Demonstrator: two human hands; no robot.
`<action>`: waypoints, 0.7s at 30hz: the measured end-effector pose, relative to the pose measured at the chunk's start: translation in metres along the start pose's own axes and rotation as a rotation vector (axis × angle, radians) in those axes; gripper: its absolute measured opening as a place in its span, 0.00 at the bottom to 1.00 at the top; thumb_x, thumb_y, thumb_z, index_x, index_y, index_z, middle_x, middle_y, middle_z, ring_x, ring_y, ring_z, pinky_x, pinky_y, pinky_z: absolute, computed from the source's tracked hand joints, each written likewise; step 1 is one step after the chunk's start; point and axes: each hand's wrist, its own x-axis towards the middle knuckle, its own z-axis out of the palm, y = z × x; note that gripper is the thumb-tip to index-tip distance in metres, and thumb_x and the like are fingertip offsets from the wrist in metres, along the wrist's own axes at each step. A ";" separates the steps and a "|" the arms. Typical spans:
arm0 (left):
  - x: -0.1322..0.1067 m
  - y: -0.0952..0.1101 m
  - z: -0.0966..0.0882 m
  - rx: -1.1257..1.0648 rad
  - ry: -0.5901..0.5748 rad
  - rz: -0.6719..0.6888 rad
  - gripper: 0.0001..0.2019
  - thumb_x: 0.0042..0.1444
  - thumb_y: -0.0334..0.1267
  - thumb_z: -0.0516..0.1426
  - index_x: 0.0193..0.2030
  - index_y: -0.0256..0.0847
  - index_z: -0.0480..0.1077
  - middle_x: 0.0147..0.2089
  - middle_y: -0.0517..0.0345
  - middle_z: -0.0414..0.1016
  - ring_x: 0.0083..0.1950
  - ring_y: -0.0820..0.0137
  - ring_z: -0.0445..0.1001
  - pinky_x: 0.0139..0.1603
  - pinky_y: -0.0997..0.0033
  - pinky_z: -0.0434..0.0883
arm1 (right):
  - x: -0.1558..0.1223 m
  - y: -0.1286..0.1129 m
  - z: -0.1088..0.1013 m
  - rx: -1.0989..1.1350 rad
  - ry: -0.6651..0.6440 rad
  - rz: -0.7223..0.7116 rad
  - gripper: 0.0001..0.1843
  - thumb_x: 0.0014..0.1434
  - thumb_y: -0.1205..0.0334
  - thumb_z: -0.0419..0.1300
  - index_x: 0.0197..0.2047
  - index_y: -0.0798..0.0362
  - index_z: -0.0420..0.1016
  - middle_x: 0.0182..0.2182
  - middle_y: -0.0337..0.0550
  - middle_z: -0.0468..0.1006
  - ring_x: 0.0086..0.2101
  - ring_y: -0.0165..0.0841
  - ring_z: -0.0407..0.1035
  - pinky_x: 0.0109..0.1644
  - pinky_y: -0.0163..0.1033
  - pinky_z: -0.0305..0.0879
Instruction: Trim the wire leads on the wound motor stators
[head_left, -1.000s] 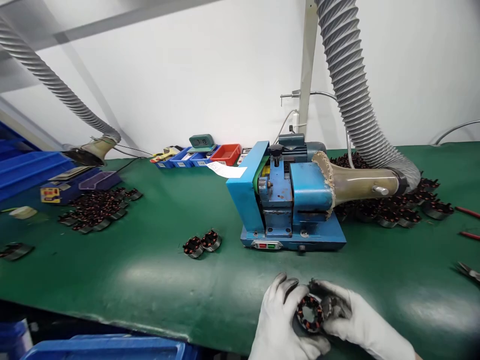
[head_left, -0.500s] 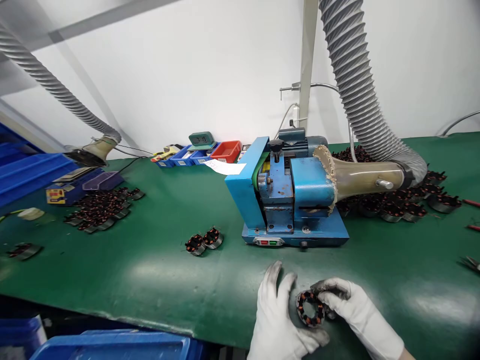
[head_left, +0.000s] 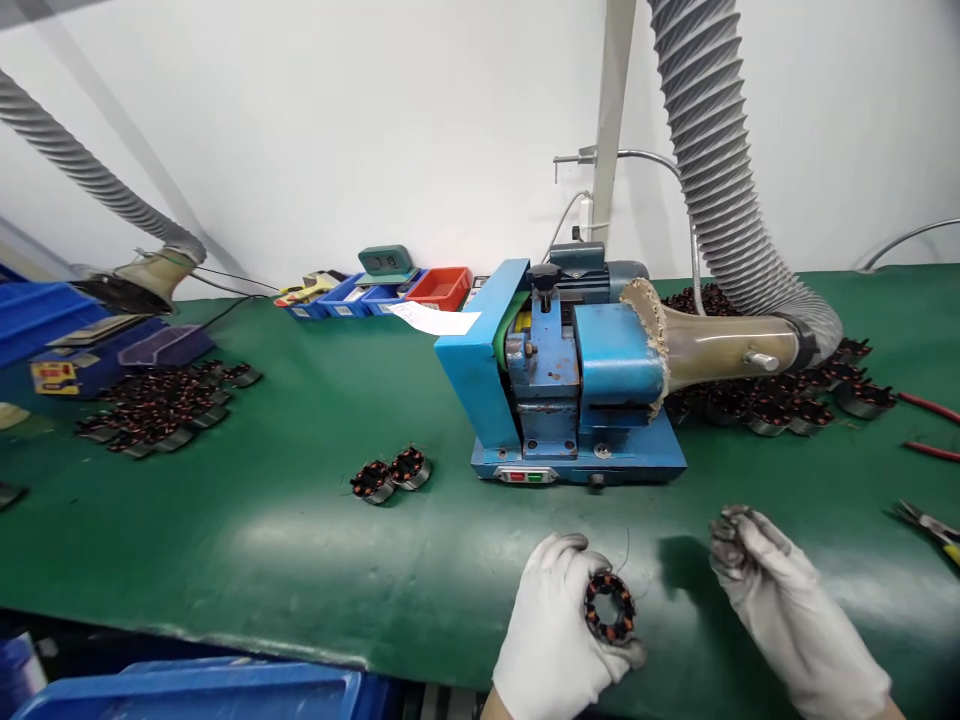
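Observation:
My left hand, in a white glove, is closed around a small round motor stator with copper windings, held just above the green bench near its front edge. A thin wire sticks up from the stator. My right hand, also gloved, hovers to the right of the stator and apart from it, its dirty fingertips curled together with nothing visible in them. The blue machine stands right behind both hands.
Two stators lie left of the machine. Stator piles sit at the far left and behind the machine on the right. Pliers and red-handled tools lie at the right edge. Small bins line the wall; a blue crate sits below the bench.
My right hand has let go of the stator and moved right and up. My left hand, open half a second ago, has closed around the stator and holds it alone.

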 end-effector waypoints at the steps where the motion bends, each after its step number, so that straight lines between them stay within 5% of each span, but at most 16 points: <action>1: 0.000 0.000 0.000 0.009 0.003 0.003 0.28 0.22 0.36 0.69 0.36 0.41 0.67 0.37 0.56 0.70 0.48 0.56 0.68 0.52 0.51 0.66 | -0.003 0.001 -0.001 -0.156 -0.049 0.008 0.16 0.40 0.55 0.70 0.31 0.53 0.73 0.26 0.40 0.74 0.24 0.30 0.67 0.26 0.32 0.66; 5: 0.001 -0.001 -0.001 0.042 0.010 0.112 0.30 0.30 0.38 0.67 0.45 0.41 0.65 0.41 0.54 0.71 0.48 0.57 0.68 0.54 0.50 0.65 | -0.024 0.019 0.007 -0.878 -0.502 0.100 0.08 0.43 0.62 0.64 0.30 0.53 0.76 0.28 0.41 0.77 0.29 0.35 0.71 0.33 0.33 0.67; 7: 0.001 -0.001 -0.002 0.046 -0.014 0.134 0.30 0.32 0.40 0.67 0.45 0.42 0.65 0.40 0.57 0.72 0.49 0.58 0.68 0.55 0.51 0.64 | -0.031 0.027 0.010 -1.042 -0.602 0.039 0.06 0.48 0.62 0.58 0.29 0.51 0.75 0.28 0.39 0.77 0.30 0.34 0.71 0.34 0.32 0.66; 10: 0.001 -0.001 -0.001 0.040 -0.030 0.076 0.27 0.29 0.40 0.68 0.40 0.43 0.66 0.37 0.59 0.71 0.48 0.59 0.68 0.54 0.54 0.65 | -0.026 0.029 0.004 -1.157 -0.575 -0.096 0.11 0.55 0.58 0.51 0.28 0.50 0.73 0.28 0.40 0.77 0.30 0.34 0.70 0.35 0.34 0.65; 15: 0.001 0.001 -0.002 0.043 -0.036 0.045 0.27 0.27 0.37 0.68 0.39 0.42 0.66 0.38 0.58 0.71 0.49 0.59 0.67 0.55 0.55 0.65 | -0.009 0.011 -0.014 -1.311 -0.134 -0.557 0.14 0.57 0.52 0.51 0.33 0.51 0.72 0.31 0.46 0.77 0.31 0.40 0.71 0.38 0.43 0.67; 16: 0.002 0.002 -0.003 0.047 -0.046 0.048 0.27 0.28 0.37 0.68 0.39 0.42 0.66 0.38 0.58 0.71 0.49 0.59 0.67 0.55 0.55 0.65 | -0.009 0.007 -0.013 -1.286 -0.142 -0.661 0.11 0.58 0.54 0.52 0.33 0.51 0.72 0.31 0.46 0.77 0.31 0.38 0.72 0.38 0.41 0.68; 19: 0.001 0.002 -0.004 0.089 -0.056 0.059 0.34 0.32 0.36 0.66 0.50 0.40 0.62 0.44 0.53 0.71 0.49 0.58 0.68 0.55 0.51 0.65 | -0.011 0.004 0.002 -1.254 -0.598 -0.810 0.12 0.62 0.65 0.49 0.45 0.52 0.70 0.40 0.45 0.77 0.39 0.32 0.72 0.44 0.34 0.68; 21: -0.001 0.000 -0.003 0.140 -0.030 0.073 0.43 0.33 0.36 0.65 0.59 0.34 0.53 0.50 0.44 0.69 0.50 0.55 0.68 0.54 0.48 0.66 | -0.012 0.007 0.016 -1.389 -0.823 -0.820 0.19 0.61 0.70 0.45 0.53 0.55 0.66 0.45 0.49 0.75 0.42 0.35 0.71 0.45 0.38 0.68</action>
